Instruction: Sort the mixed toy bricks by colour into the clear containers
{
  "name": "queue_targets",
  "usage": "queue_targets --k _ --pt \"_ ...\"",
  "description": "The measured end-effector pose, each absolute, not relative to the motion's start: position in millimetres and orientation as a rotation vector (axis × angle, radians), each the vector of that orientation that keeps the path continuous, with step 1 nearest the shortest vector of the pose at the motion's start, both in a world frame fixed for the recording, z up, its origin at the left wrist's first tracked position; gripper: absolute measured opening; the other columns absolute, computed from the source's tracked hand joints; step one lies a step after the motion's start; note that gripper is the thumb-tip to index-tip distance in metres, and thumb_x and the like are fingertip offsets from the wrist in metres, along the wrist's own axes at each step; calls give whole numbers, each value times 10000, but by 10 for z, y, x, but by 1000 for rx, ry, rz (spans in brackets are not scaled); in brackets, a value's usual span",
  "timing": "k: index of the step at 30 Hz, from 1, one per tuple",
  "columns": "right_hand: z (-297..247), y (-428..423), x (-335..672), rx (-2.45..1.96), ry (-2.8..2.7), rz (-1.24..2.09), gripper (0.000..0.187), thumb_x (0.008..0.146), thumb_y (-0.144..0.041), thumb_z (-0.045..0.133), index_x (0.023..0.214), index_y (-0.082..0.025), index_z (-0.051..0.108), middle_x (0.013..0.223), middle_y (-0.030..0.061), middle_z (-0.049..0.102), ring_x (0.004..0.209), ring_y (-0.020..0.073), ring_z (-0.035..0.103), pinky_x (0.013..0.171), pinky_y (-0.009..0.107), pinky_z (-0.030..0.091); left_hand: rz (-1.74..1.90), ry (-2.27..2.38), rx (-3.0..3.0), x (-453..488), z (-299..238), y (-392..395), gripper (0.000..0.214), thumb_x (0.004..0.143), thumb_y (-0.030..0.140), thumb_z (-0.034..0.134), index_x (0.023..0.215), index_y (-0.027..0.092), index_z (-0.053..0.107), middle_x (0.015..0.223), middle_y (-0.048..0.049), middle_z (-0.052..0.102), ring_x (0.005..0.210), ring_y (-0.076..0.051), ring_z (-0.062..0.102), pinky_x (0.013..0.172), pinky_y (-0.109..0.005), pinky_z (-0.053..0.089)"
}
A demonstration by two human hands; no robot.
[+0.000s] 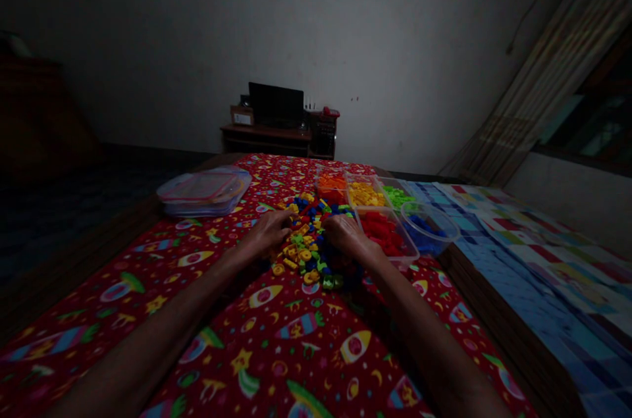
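Note:
A heap of small plastic building blocks (pixel 307 253) in yellow, blue, green and red lies on a red patterned cloth (pixel 232 319). My left hand (pixel 266 234) is at the heap's left side, fingers bent, with a yellow block (pixel 293 209) at its fingertips. Over the right side is my right hand (pixel 346 235), its fingers curled down into the blocks; what they hold is hidden. Just beyond it stand clear containers of sorted blocks: orange (pixel 332 187), yellow (pixel 365 194), green (pixel 397 196), red (pixel 381 234), and a round tub (pixel 451 235) with blue ones.
Stacked clear plastic lids (pixel 205 193) lie at the left edge of the cloth. A blue checked cloth (pixel 494 286) covers the surface on the right, past a dark wooden edge (pixel 503 326). Against the far wall, a monitor (pixel 276 104) stands on a desk (pixel 266 133).

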State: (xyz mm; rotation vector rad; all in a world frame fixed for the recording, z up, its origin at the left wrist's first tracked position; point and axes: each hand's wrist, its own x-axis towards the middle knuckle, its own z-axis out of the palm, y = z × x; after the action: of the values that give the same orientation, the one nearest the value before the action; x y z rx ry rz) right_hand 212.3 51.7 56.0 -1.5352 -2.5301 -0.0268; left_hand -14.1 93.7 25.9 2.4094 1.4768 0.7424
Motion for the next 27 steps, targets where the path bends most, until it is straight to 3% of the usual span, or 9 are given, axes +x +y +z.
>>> queue_targets --k 7,12,15,20,24,27 --pt "724 487 2093 -1396 -2196 213 273 884 -181 469 1067 -134 666 914 73 697 807 144 601 710 219 384 1096 1237 1853 -103 381 959 562 617 323 679 1151 165 600 839 -26 702 787 -208 667 708 -334 537" --pt "758 427 2014 -1310 -2202 348 346 871 -235 522 1197 -163 615 863 47 699 732 135 605 681 212 404 1012 1068 1719 19 470 861 691 571 411 724 1193 162 557 772 -7 700 761 -202 671 691 -333 534" --pt "743 407 2007 -1199 -2316 357 314 859 -196 528 1151 -164 640 814 32 680 694 119 578 641 196 370 959 1042 1730 93 515 791 706 590 410 716 1216 138 537 766 -15 707 745 -201 676 699 -332 534" --pt "797 400 2096 -1194 -2401 247 218 865 -147 490 970 -127 680 736 19 636 627 91 492 594 193 309 918 1097 1864 103 559 753 588 722 458 588 1213 137 553 774 -29 714 716 -203 679 669 -315 533" --pt "935 431 2348 -1444 -2326 77 239 884 -156 449 916 -119 683 782 54 648 652 107 499 602 208 318 804 1250 2227 -68 646 772 369 771 431 516 979 176 684 872 -43 725 785 -203 662 690 -269 491" --pt "1032 473 2604 -1751 -2237 -73 256 863 -149 446 883 -118 699 804 90 667 669 130 523 602 229 322 517 1262 2406 -220 692 773 259 732 346 532 830 182 705 838 -33 723 772 -194 643 669 -238 454"
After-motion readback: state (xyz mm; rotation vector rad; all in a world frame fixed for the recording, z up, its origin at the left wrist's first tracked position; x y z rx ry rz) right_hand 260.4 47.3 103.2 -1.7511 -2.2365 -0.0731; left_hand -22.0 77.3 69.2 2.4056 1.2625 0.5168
